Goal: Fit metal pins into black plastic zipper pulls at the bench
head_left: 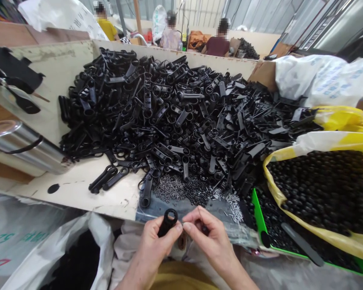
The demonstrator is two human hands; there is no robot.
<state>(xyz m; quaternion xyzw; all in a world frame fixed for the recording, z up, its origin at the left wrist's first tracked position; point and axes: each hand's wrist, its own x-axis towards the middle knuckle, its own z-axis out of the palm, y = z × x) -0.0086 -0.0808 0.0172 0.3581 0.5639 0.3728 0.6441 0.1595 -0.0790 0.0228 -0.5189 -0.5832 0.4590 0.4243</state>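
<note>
My left hand (154, 241) is closed round a black plastic part with a ring-shaped end (170, 217), which points up and away from me. Close beside it, my right hand (211, 231) pinches thumb and forefinger together near the left thumb tip. What sits in that pinch is too small to make out; something dark shows under the curled fingers. Just beyond the hands lie small grey metal pieces (169, 188), tiny black pieces (196, 192) and short silver pins (236, 209). Behind them rises a large heap of similar black plastic parts (157, 108).
A steel flask (27, 141) leans at the left. On the right are a yellow-edged sack (272, 177) of black pieces and a green tray (258, 213). An open white sack (104, 233) stands at lower left. Several people sit beyond the bin's back wall (193, 58).
</note>
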